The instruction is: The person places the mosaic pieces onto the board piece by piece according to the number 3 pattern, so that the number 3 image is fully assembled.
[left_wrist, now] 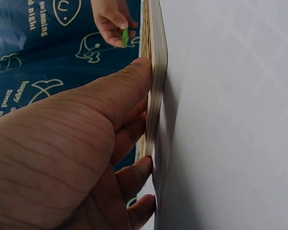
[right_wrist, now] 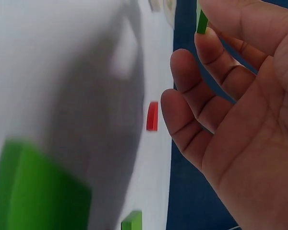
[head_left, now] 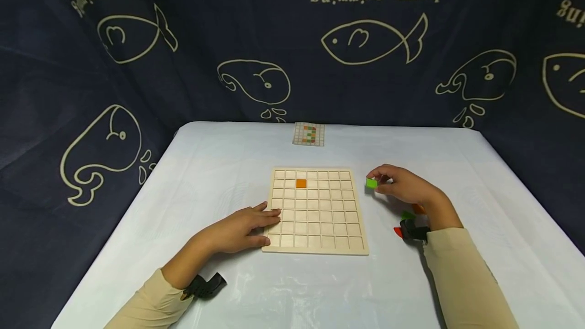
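A pale wooden grid board lies on the table, with one orange tile in a cell of its second row from the back. My left hand rests on the board's left side, fingers extended over the rim; in the left wrist view the thumb and fingertips touch the board's edge. To the right of the board, my right hand pinches a small green square tile between thumb and fingers, just above the table. In the right wrist view the green tile is partly cut off at the top.
Under the right wrist lie loose pieces, partly covered: an orange one, a green one and a red one. A small card with a coloured grid pattern lies at the table's back edge, before a dark printed curtain.
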The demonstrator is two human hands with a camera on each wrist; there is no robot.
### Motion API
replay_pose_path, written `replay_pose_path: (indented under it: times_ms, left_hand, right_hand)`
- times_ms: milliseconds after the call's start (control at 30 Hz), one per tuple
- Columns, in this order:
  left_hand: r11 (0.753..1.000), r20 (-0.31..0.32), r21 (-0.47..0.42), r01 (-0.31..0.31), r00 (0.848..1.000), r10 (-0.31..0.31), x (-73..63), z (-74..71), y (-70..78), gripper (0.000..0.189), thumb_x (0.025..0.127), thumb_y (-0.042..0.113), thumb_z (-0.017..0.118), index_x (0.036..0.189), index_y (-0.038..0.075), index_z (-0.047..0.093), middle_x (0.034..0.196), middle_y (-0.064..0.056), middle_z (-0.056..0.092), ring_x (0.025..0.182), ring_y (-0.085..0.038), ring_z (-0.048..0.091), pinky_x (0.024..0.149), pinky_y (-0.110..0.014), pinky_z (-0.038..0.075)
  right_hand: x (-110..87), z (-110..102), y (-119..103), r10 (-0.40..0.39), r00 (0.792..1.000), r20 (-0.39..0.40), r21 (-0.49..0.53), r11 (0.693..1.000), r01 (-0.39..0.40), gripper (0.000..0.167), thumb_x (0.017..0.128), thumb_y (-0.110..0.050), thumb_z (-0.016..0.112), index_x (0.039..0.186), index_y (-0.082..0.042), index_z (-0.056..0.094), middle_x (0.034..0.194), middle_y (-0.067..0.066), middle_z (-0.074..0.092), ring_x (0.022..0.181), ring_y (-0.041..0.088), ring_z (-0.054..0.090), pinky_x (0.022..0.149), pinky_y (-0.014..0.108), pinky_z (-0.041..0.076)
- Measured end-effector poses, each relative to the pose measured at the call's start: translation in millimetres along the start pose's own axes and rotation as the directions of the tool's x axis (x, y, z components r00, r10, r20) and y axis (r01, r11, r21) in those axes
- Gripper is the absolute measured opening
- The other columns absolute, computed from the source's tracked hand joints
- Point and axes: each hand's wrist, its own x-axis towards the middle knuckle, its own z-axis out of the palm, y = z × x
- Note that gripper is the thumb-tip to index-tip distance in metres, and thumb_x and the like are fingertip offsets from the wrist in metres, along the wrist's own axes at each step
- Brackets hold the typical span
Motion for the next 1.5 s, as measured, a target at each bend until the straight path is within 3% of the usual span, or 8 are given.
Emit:
replay_pose_path:
  times_ms: [400, 967, 1500]
  left_hand:
    - [1.0, 0.009, -0.001, 0.015, 1.0, -0.015, 1.0, -0.2, 1.9, 0.056, 0.096, 0.025, 0.068, 0.145, 0.003, 0.051, 0.153, -0.009, 0.043, 0.145, -0.038, 0.027, 0.113, -0.06, 0.025]
    - [1.0, -0.006, 0.005, -0.005, 1.0, 0.005, 0.2, 0.9, 1.0, 0.055, 0.096, 0.025, 0.068, 0.143, 0.002, 0.052, 0.151, -0.012, 0.045, 0.144, -0.042, 0.028, 0.11, -0.063, 0.027]
    - [1.0, 0.012, -0.003, 0.028, 1.0, -0.028, 0.6, 0.4, 0.8, 0.056, 0.095, 0.027, 0.068, 0.144, 0.004, 0.051, 0.153, -0.009, 0.043, 0.145, -0.039, 0.026, 0.111, -0.061, 0.026]
  right_hand:
    - [14.2, 8, -18, -0.067, 0.998, 0.002, 0.013, 0.998, 0.067, 0.03, 0.095, -0.006, 0.064, 0.125, -0.007, 0.063, 0.108, 0.005, 0.06, 0.098, 0.023, 0.051, 0.083, 0.041, 0.044]
    - [36.2, 22, -39, -0.071, 0.997, 0.043, 0.024, 0.997, 0.07, 0.032, 0.095, -0.006, 0.062, 0.127, -0.008, 0.062, 0.11, 0.006, 0.059, 0.1, 0.025, 0.052, 0.085, 0.042, 0.044]
    - [58.4, 37, -55, -0.091, 0.99, 0.112, 0.18, 0.981, 0.07, 0.034, 0.098, -0.006, 0.06, 0.132, -0.004, 0.057, 0.126, 0.014, 0.055, 0.112, 0.031, 0.051, 0.095, 0.046, 0.044]
